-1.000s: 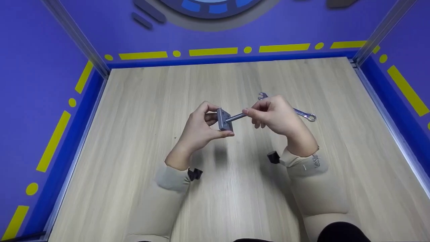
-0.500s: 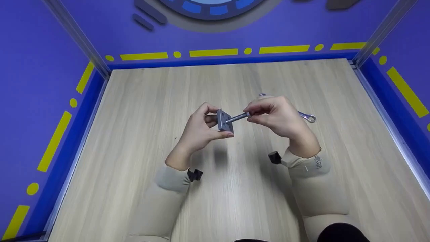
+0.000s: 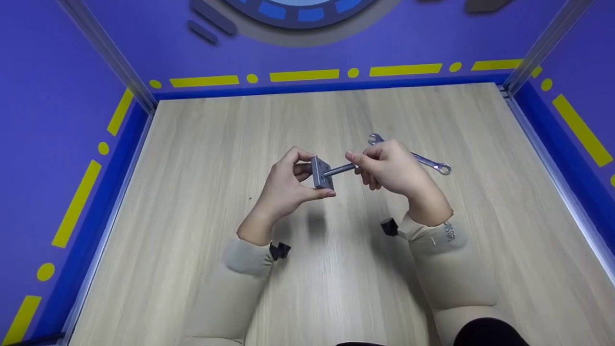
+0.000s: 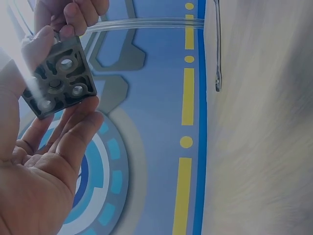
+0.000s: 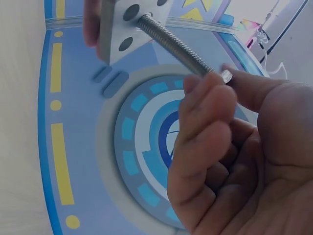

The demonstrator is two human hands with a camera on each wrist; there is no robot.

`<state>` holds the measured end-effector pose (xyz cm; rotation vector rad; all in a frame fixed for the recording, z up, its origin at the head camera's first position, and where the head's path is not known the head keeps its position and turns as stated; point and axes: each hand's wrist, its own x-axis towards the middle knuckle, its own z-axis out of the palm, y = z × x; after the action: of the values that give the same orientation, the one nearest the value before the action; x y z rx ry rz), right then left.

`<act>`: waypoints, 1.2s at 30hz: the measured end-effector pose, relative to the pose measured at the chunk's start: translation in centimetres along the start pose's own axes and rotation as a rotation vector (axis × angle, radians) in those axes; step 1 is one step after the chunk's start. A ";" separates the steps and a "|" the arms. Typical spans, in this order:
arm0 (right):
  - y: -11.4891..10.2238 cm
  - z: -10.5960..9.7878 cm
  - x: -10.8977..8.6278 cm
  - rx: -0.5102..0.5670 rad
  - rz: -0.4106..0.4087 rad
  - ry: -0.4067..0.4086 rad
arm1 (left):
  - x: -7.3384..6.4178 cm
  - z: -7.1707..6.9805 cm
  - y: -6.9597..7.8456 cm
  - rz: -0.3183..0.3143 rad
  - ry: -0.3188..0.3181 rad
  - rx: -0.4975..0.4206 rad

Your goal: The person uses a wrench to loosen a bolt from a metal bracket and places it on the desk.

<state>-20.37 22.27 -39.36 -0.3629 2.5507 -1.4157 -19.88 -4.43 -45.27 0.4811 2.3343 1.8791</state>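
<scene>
Held up off the table, a square grey plate with several holes (image 3: 317, 174) sits between the thumb and fingers of my left hand (image 3: 281, 187). In the left wrist view the plate's recessed side (image 4: 55, 73) faces the camera. A long threaded bolt (image 3: 340, 169) stands out from the plate's other face, its tip in a hole near the middle. My right hand (image 3: 396, 168) has its thumb and curled fingers at the bolt's head end. In the right wrist view the bolt head (image 5: 226, 77) shows between thumb and forefinger.
A combination wrench (image 3: 435, 165) lies on the wooden table (image 3: 216, 144) beyond my right hand, partly hidden by it. Blue panels (image 3: 307, 53) with yellow marks wall the table at the back and sides. A small black device (image 3: 389, 227) sits at my right wrist.
My right hand has turned back and forth at the bolt head, its thumb rolling over it. More of the wrench shows than half a second ago. The left hand and plate stay almost still.
</scene>
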 end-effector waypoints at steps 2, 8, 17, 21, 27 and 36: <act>-0.1 0.0 -0.1 0.002 -0.026 0.001 | 0.0 0.0 0.0 0.005 -0.002 0.002; -0.1 -0.1 -0.2 0.046 -0.122 0.027 | -0.1 -0.2 -0.3 0.007 0.007 -0.030; 0.2 -0.1 -0.3 0.031 -0.278 0.090 | 0.0 -0.2 -0.4 -0.008 -0.005 -0.060; 0.2 -0.1 -0.4 0.051 -0.288 0.080 | -0.1 -0.3 -0.5 -0.008 -0.007 -0.054; 0.0 -0.4 -0.3 0.041 -0.155 0.102 | -0.2 -0.3 -0.3 -0.017 0.007 -0.048; -0.1 0.1 0.2 -0.030 -0.042 0.039 | -0.3 0.0 -0.1 -0.003 0.006 -0.041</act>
<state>-20.52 22.05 -39.38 -0.3999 2.6127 -1.4132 -19.63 -4.54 -45.42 0.4679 2.2941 1.9249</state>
